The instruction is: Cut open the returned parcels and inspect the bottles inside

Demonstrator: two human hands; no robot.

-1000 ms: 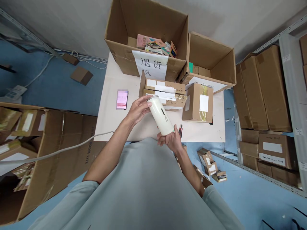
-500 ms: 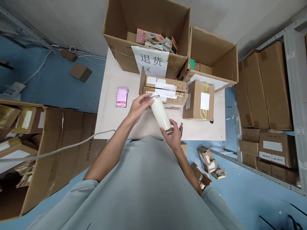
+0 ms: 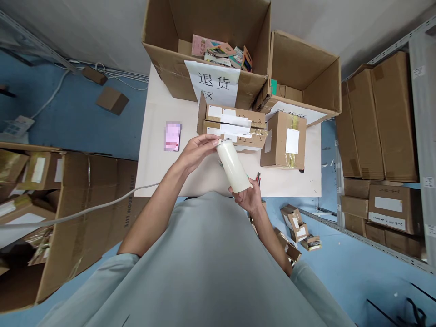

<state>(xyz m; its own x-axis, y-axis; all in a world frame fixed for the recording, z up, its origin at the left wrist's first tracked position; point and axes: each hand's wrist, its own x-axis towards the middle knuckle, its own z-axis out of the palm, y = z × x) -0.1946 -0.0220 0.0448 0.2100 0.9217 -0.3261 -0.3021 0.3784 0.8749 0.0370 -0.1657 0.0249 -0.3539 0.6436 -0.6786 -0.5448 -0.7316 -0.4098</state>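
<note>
A smooth cream-white tumbler [image 3: 234,165] with a thin grey rim at its upper end is held at a slant over the near part of the table. At the rim end, my left hand [image 3: 199,151] grips it between thumb and fingers. My right hand [image 3: 248,196] is closed around its lower end, some of the fingers hidden behind it. Close beyond the tumbler lie narrow cardboard boxes [image 3: 235,119] with white labels. A red and black tool [image 3: 258,178], perhaps a cutter, lies right of the tumbler, partly hidden by my right hand.
On the white table [image 3: 158,170] are a phone [image 3: 172,136] and a taped carton [image 3: 281,141]. Behind stand a large open box [image 3: 163,63] of booklets and a second open box [image 3: 322,86]. Left is a big carton [image 3: 91,200]; right, a loaded shelf [image 3: 384,254].
The tumbler has come slightly toward me and to the right, its lower end nearer my body. My right hand has moved down with it and turned; my left hand stays at the rim.
</note>
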